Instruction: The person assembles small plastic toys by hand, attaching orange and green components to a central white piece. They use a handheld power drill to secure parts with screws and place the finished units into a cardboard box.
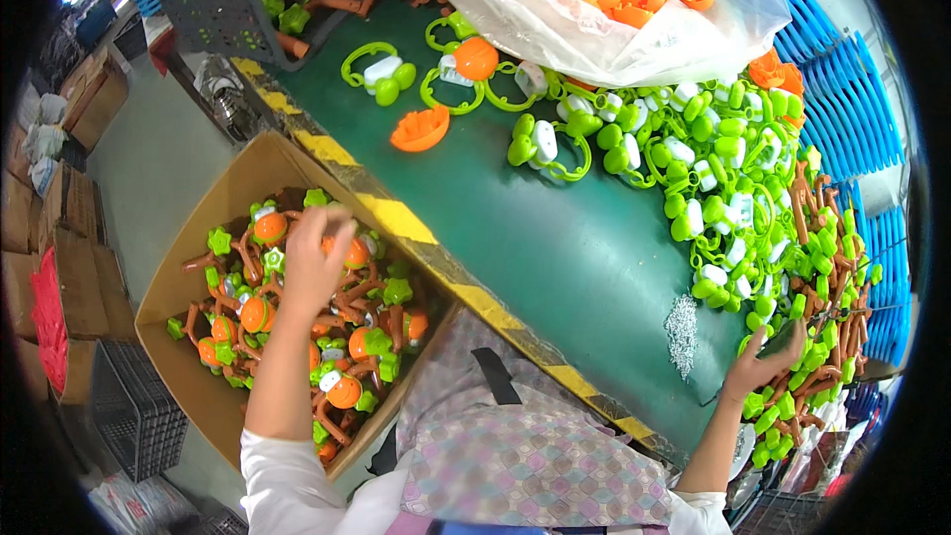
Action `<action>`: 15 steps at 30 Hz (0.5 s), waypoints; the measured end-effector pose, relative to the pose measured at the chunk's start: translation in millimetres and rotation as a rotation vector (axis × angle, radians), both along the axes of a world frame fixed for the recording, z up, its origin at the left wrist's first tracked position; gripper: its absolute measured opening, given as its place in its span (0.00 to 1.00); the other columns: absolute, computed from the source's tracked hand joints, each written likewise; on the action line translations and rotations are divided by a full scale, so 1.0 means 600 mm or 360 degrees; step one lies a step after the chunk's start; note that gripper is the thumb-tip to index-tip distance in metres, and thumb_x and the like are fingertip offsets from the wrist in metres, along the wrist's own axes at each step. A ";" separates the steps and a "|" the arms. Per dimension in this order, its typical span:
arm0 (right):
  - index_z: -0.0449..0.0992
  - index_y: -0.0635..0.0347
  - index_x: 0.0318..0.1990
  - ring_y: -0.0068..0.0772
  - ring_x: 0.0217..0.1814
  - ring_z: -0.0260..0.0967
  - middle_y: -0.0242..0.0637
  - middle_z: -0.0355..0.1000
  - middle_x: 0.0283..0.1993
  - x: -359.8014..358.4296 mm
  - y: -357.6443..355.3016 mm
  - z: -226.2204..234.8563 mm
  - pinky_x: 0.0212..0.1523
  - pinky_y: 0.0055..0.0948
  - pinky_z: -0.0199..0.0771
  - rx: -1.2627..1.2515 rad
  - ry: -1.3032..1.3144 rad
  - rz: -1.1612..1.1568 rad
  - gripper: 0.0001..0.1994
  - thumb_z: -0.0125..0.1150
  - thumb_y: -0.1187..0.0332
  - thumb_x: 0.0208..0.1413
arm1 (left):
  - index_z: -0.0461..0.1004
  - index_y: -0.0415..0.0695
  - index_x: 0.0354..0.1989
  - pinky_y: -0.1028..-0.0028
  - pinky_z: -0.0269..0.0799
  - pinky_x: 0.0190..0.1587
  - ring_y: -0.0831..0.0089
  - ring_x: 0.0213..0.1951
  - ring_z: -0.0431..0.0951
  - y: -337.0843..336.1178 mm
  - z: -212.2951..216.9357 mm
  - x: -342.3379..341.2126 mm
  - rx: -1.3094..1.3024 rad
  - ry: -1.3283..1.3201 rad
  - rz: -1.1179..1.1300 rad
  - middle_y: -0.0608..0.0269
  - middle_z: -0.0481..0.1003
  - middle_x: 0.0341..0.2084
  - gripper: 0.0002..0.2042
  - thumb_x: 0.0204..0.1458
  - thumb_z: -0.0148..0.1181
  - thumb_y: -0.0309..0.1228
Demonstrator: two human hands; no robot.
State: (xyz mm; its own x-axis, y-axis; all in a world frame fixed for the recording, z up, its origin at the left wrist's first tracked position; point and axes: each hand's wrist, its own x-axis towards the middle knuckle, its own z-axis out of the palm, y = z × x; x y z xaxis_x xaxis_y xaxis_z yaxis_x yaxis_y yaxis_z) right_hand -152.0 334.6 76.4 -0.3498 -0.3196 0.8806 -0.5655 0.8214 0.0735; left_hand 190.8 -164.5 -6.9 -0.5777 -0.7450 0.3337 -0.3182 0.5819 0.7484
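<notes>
L hand [319, 253] over toys [257, 315], R hand [761, 367] by sticks [844, 282]; can't tell grips. Toys prob. light, hard; grab mid.

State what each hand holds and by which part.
Left hand, over the carton: cannot tell. Right hand: a dark object shows at it; hold unclear.

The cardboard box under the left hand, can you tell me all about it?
The cardboard box is brown and open-topped, standing beside the green table with its yellow-and-black striped edge. Jumbled orange, green and brown plastic-looking pieces lie inside. The left hand is over them; I can't tell if it touches any.
</notes>
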 end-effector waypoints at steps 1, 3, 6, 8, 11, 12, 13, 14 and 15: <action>0.64 0.68 0.63 0.52 0.65 0.63 0.50 0.65 0.63 0.006 -0.043 0.005 0.69 0.46 0.57 0.0062 -0.0061 0.0304 0.26 0.62 0.75 0.58 | 0.74 0.37 0.44 0.66 0.74 0.46 0.59 0.40 0.79 -0.027 0.011 -0.044 -0.0049 0.0163 0.0026 0.53 0.77 0.38 0.08 0.58 0.59 0.26; 0.73 0.67 0.53 0.51 0.61 0.67 0.50 0.71 0.57 0.010 -0.124 -0.004 0.66 0.46 0.61 0.0049 -0.0485 0.0689 0.20 0.63 0.81 0.51 | 0.74 0.38 0.49 0.65 0.72 0.51 0.57 0.46 0.78 -0.101 0.015 -0.122 -0.0163 0.0296 0.0063 0.53 0.77 0.43 0.11 0.59 0.55 0.25; 0.76 0.62 0.49 0.49 0.51 0.73 0.45 0.74 0.49 0.007 -0.261 -0.024 0.52 0.41 0.74 0.0238 -0.0738 0.1164 0.22 0.68 0.82 0.41 | 0.65 0.45 0.62 0.54 0.59 0.66 0.46 0.62 0.67 -0.223 0.001 -0.217 -0.0696 -0.0003 0.0199 0.46 0.70 0.57 0.28 0.49 0.51 0.15; 0.75 0.59 0.51 0.48 0.51 0.72 0.42 0.74 0.50 0.011 -0.342 -0.033 0.54 0.42 0.73 0.0494 -0.0808 0.1413 0.24 0.71 0.76 0.42 | 0.66 0.46 0.61 0.53 0.60 0.65 0.45 0.60 0.68 -0.277 -0.020 -0.235 -0.1114 -0.0531 0.0327 0.45 0.72 0.54 0.29 0.47 0.53 0.15; 0.72 0.57 0.58 0.47 0.57 0.68 0.41 0.71 0.56 0.009 -0.425 -0.052 0.59 0.44 0.69 0.0755 -0.0900 0.1499 0.28 0.72 0.69 0.46 | 0.72 0.42 0.53 0.53 0.65 0.58 0.45 0.52 0.72 -0.285 -0.010 -0.254 -0.0630 -0.0626 0.0352 0.46 0.75 0.45 0.20 0.49 0.59 0.19; 0.71 0.57 0.59 0.48 0.59 0.67 0.41 0.70 0.58 0.011 -0.450 -0.054 0.60 0.45 0.68 0.0677 -0.0881 0.1490 0.29 0.71 0.67 0.48 | 0.73 0.40 0.51 0.54 0.68 0.53 0.45 0.50 0.73 -0.297 -0.027 -0.244 -0.0492 -0.0280 0.0345 0.46 0.75 0.44 0.15 0.53 0.61 0.23; 0.70 0.58 0.61 0.48 0.60 0.66 0.42 0.69 0.60 0.007 -0.466 -0.058 0.60 0.46 0.67 0.0602 -0.0869 0.1444 0.29 0.70 0.66 0.49 | 0.72 0.39 0.51 0.55 0.68 0.52 0.45 0.50 0.73 -0.275 -0.018 -0.258 -0.0441 -0.0157 0.0418 0.46 0.74 0.44 0.15 0.55 0.61 0.25; 0.70 0.58 0.61 0.49 0.61 0.65 0.43 0.69 0.59 -0.005 -0.480 -0.069 0.61 0.46 0.67 0.0598 -0.0889 0.1417 0.29 0.70 0.64 0.50 | 0.71 0.39 0.52 0.56 0.69 0.51 0.46 0.49 0.73 -0.245 0.002 -0.269 -0.0385 -0.0031 0.0488 0.46 0.74 0.44 0.15 0.57 0.61 0.26; 0.70 0.58 0.62 0.50 0.61 0.65 0.43 0.70 0.59 -0.020 -0.494 -0.087 0.61 0.46 0.67 0.0592 -0.0913 0.1407 0.30 0.70 0.63 0.51 | 0.71 0.39 0.53 0.56 0.69 0.51 0.47 0.49 0.73 -0.216 0.017 -0.274 -0.0433 0.0104 0.0500 0.46 0.73 0.45 0.15 0.58 0.61 0.26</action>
State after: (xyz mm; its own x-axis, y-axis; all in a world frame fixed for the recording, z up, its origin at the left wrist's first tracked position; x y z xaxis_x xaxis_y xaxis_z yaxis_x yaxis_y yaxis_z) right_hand -163.8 38.4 23.9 -0.1934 -0.8669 0.4595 -0.9689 0.0950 -0.2286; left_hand 26.2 -294.2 3.5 -0.3077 -0.7611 0.5710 -0.4688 0.6435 0.6052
